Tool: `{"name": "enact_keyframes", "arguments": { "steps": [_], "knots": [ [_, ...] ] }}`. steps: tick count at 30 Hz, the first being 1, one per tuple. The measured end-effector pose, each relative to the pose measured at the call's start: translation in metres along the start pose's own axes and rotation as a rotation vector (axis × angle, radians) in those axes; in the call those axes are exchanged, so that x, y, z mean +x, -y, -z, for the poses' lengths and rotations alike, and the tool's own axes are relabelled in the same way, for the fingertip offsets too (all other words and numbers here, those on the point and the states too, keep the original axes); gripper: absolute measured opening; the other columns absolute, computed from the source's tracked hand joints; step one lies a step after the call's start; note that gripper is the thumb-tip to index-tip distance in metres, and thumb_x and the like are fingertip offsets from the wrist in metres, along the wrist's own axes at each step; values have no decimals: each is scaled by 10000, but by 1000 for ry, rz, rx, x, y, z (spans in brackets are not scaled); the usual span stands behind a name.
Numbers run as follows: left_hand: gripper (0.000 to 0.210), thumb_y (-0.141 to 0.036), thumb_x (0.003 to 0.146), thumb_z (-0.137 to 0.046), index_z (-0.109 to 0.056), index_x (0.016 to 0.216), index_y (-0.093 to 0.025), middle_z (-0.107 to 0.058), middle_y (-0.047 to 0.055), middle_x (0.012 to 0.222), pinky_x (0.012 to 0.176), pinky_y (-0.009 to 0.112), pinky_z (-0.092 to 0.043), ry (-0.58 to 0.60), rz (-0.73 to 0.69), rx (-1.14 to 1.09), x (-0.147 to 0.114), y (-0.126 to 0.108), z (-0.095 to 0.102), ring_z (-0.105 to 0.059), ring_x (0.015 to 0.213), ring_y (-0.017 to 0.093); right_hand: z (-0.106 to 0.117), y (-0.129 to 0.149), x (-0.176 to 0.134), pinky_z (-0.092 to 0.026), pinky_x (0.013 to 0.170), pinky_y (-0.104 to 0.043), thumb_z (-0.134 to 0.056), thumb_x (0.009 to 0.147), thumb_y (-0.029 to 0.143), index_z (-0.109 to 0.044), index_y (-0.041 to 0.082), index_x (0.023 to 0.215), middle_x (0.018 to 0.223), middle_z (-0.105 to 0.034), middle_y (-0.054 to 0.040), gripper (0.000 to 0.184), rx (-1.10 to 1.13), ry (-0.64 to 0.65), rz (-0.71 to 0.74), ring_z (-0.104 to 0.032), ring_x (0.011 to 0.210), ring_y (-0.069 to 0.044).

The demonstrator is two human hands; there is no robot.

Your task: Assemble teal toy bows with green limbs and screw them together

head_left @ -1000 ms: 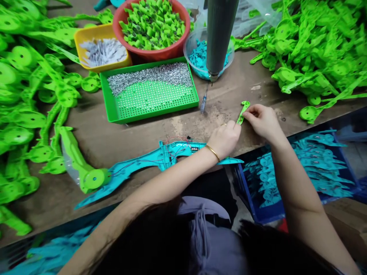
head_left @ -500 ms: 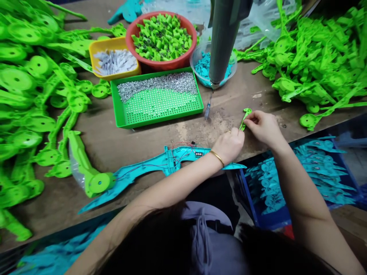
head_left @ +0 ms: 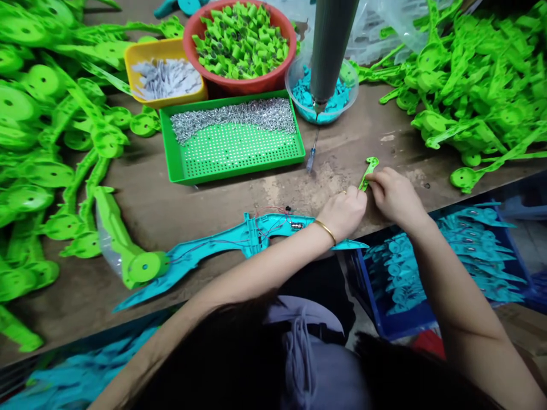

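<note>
1. A green part was at the worktop's near edge, its lower end clamped in the fingers of the left hand.
2. The right hand had its fingers together at the part's edge; whether they pinched it, I couldn't tell.
3. Nearby, 1 blue shell lay open, wires apparently placed; work on the green part seemed unfinished.

A: Non-task stuff?
B: 11 o'clock: green tray, tiny silvery bits inside. Yellow tub, whitish pieces, between 10 and 11. Red bowl, green bits, between 11 and 12.
A: 1 o'clock?
B: Clear bowl, turquoise bits. Dark grey tool, tip down, partly hides it.
A: Sides?
B: Big green heap at 2. Blue crate, turquoise parts inside, between 3 and 4.
</note>
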State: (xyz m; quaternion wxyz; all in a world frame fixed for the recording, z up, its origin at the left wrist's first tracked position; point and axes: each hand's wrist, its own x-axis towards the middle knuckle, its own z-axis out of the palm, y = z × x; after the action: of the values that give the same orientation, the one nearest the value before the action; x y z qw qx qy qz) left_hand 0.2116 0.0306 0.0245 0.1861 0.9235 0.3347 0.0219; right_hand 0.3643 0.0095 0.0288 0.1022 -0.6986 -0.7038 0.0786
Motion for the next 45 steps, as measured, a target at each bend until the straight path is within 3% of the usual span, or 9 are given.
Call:
{"name": "enact_keyframes", "arguments": {
  "steps": [4,10,14,16,19,22,26,38,45],
  "knots": [
    [292,-136,971,-331,-600,1082,-108,-610,138,988,728,327,-525,13,8,10,1,0,-1,-673,889,236,-2,1,-16,-481,811,-392,-397,898,220,-648,160,1185,1022,-638,-140,386,-97,25,7,-586,955,-279],
    [287,-157,959,-371,-624,1093,-161,-610,122,1046,742,338,-525,-6,101,10,-6,0,6,-658,914,240,-15,-3,-23,-473,865,-417,-399,903,224,-661,189,1167,1035,-632,-118,373,19,-111,-64,-559,969,-270],
    [375,-73,871,-494,-565,1233,-142,-640,99,1047,866,329,-504,-118,165,-280,-18,14,17,-635,941,199,-17,3,-29,-463,860,-448,-422,904,245,-635,190,1189,1059,-630,-129,360,44,-153,-62,-555,978,-290],
    [414,-63,834,-544,-558,1244,-117,-674,68,950,838,311,-508,-150,231,-447,-22,23,20,-636,862,174,-15,9,-34,-464,868,-430,-434,911,256,-620,181,1176,1059,-634,-127,332,122,-196,-40,-565,996,-279],
    [244,-114,806,-612,-670,1043,-109,-698,39,821,725,282,-509,-99,337,-635,-24,31,19,-624,718,149,-15,21,-41,-466,858,-393,-460,914,265,-633,176,1103,1033,-638,-115,271,194,-223,1,-578,994,-258],
    [105,-178,789,-654,-717,851,-121,-720,36,785,706,266,-509,-99,348,-821,-23,32,16,-639,714,146,-20,27,-46,-461,841,-388,-471,918,271,-650,178,1071,1033,-642,-112,252,203,-215,17,-578,986,-252],
    [139,-241,788,-663,-736,838,-133,-729,30,757,693,260,-525,-172,349,-1015,-19,29,10,-652,693,142,-27,27,-49,-457,823,-387,-470,931,293,-678,195,1027,998,-654,-97,250,215,-248,25,-575,957,-241],
    [89,-177,798,-647,-726,824,-146,-711,22,800,716,245,-482,-238,243,-854,-5,22,0,-619,755,133,-33,30,-61,-458,790,-416,-489,916,290,-688,189,1058,986,-650,-110,265,189,-232,4,-577,927,-258],
    [90,-117,802,-625,-711,800,-141,-699,23,797,741,256,-457,-203,146,-554,-7,19,7,-607,762,139,-28,21,-57,-523,794,-356,-569,869,254,-660,212,1082,961,-719,-55,236,589,-289,-110,-664,865,-201]
  ]
}}
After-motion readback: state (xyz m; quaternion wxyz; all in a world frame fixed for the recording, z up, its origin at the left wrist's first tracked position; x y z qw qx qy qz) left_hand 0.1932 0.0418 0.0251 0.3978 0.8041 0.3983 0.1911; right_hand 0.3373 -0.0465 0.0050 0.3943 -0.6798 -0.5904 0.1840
